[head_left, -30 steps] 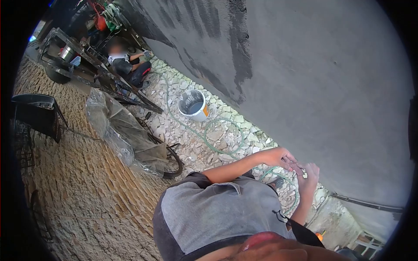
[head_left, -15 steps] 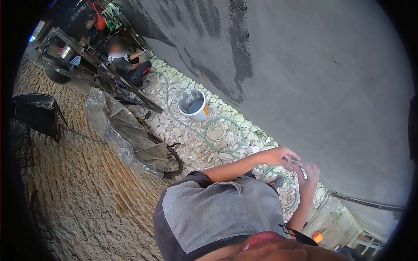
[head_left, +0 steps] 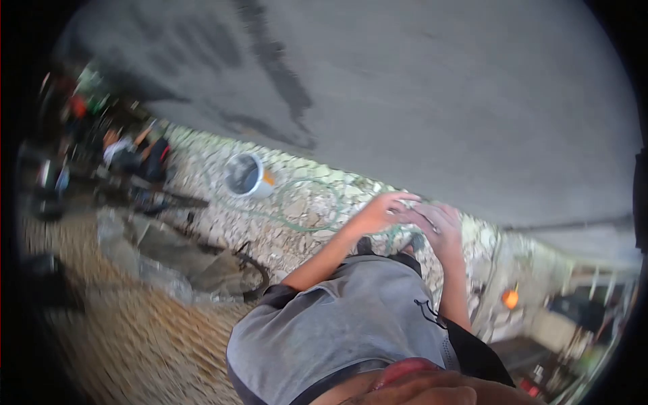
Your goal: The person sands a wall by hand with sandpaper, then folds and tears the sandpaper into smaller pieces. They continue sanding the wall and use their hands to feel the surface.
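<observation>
My left hand and my right hand meet in front of my body, over the rubble by the wall. The left index finger is stretched out, and its lower fingers touch or overlap the right fingertips. My right hand has its dusty fingers reaching left, loosely bent and apart. Neither hand shows any object in it, though blur softens the spot where the fingers meet. Below them are my feet and a green hose that loops over the stones.
A grey plastered wall runs alongside. On the rubble stands a white bucket with grey content. Another person crouches at far left. Plastic sheeting covers something with a wheel. An orange object lies to the right.
The view has swung, so the bucket, crouching person and wall appear further left, and more ground shows at right. My hands remain together; the left index finger looks straighter.
</observation>
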Available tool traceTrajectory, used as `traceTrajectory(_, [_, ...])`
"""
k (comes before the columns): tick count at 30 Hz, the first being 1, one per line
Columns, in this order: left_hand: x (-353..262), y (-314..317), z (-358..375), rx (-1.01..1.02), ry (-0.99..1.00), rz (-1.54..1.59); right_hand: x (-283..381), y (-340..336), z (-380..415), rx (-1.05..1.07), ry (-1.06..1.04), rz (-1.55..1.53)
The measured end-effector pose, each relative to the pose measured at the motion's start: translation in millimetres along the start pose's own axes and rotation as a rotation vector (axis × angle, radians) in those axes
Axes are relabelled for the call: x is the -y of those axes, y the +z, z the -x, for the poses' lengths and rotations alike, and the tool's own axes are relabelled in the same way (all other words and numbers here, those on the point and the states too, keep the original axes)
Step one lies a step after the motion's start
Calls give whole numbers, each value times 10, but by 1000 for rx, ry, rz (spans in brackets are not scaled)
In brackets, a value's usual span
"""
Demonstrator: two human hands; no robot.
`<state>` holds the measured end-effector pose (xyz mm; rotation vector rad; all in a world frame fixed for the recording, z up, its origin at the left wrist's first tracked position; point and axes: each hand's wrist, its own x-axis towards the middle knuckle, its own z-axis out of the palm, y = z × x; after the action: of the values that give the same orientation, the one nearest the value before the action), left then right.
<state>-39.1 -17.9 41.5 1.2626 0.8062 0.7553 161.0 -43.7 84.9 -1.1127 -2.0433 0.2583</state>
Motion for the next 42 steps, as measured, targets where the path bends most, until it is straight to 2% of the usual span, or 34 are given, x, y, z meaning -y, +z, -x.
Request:
traceTrajectory(3, [18, -6, -23, 17, -6, -128, -20, -83, -5, 17, 56, 48])
traceTrajectory(6, [-104, 48, 8, -8, -91, -82, -81, -84, 54, 99, 47, 31])
traceTrajectory(9, [-248, 94, 36, -22, -71, -48, 2, -76, 41, -81, -10, 23])
traceTrajectory(12, [-354, 132, 34, -46, 15, -140, 47, -59, 89, -174, -38, 54])
traceTrajectory(18, [-438, 199, 51, -36, 61, -88, 91, -26, 152, -280, -53, 87])
traceTrajectory(25, [-612, 306, 143, -143, 147, -181, 96, -33, 182, -295, -101, 124])
traceTrajectory(27, [-603, 334, 142, -155, 177, -190, 118, -7, 207, -393, -104, 91])
traceTrajectory(29, [-533, 359, 133, -163, 296, -185, 182, 15, 202, -436, -83, 91])
traceTrajectory(31, [-521, 366, 133, -165, 268, -151, 203, 20, 187, -483, -67, 88])
traceTrajectory(34, [-547, 272, 137, -159, 192, -146, 153, 5, 86, -423, -51, 34])
traceTrajectory(37, [-545, 127, 136, -90, 109, -215, 87, -101, 46, -119, -79, -51])
traceTrajectory(38, [-555, 88, 150, -58, 50, -256, 71, -132, 43, -126, -102, -39])
traceTrajectory(40, [-606, 61, 146, -13, 51, -274, 59, -178, 49, 9, -86, -34])
traceTrajectory(42, [-545, 50, 116, 54, 2, -246, 49, -213, 53, 8, -107, -2])
